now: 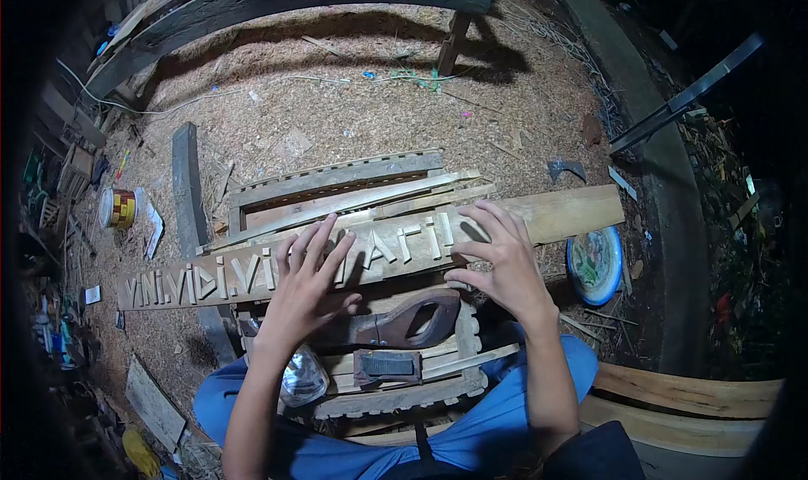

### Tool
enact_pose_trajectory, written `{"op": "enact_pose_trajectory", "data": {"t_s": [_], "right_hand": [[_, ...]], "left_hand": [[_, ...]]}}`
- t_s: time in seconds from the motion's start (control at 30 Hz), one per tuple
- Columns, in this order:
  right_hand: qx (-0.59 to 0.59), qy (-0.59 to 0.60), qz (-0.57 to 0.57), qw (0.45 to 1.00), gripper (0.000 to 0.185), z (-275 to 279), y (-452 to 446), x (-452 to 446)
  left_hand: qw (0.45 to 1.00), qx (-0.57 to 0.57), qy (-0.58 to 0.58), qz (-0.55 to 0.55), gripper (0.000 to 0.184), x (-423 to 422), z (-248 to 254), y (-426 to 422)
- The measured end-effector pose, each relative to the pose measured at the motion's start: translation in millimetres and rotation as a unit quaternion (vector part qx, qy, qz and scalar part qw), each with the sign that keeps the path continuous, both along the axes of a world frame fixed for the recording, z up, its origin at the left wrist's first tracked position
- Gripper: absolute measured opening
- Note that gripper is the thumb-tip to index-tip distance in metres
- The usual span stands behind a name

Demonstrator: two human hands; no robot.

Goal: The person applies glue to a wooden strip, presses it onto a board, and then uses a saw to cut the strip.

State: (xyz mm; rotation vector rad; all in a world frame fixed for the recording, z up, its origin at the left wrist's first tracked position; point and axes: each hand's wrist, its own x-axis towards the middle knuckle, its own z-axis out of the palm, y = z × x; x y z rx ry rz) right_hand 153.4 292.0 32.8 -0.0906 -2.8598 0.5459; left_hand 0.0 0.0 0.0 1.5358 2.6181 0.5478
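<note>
A long wooden board lies across a low wooden frame in front of me. Raised letter pieces run along it, reading roughly "VINI.VIDI.VI" at the left, and more letters stand farther right. My left hand hovers over the middle letters with its fingers spread, hiding some of them. At the right end of the lettering, my right hand has bent fingers held apart, close to the last strips; whether the fingertips touch them I cannot tell. Below the board lies a handsaw with a dark wooden handle.
A small dark block and a clear plastic container sit near my lap. A blue-rimmed basin stands at the right, a yellow-red can at the left. Loose strips lie behind the board; a bench stands beyond.
</note>
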Motion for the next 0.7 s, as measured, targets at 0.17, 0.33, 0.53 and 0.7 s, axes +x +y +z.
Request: {"op": "enact_pose_trajectory", "data": {"t_s": [0.17, 0.33, 0.53, 0.7], "right_hand": [[0.000, 0.000, 0.007, 1.000, 0.036, 1, 5, 5], [0.015, 0.004, -0.001, 1.000, 0.033, -1, 4, 5], [0.030, 0.003, -0.018, 0.999, 0.027, -3, 1, 3], [0.035, -0.006, -0.028, 0.999, 0.024, -1, -1, 2]], "left_hand": [[1.000, 0.012, 0.006, 0.000, 0.101, 7, -6, 10], [1.000, 0.010, 0.006, 0.003, 0.101, 8, -7, 9], [1.000, 0.006, 0.005, 0.011, 0.097, 7, -3, 7], [1.000, 0.016, -0.002, 0.012, 0.099, 7, -4, 4]]}}
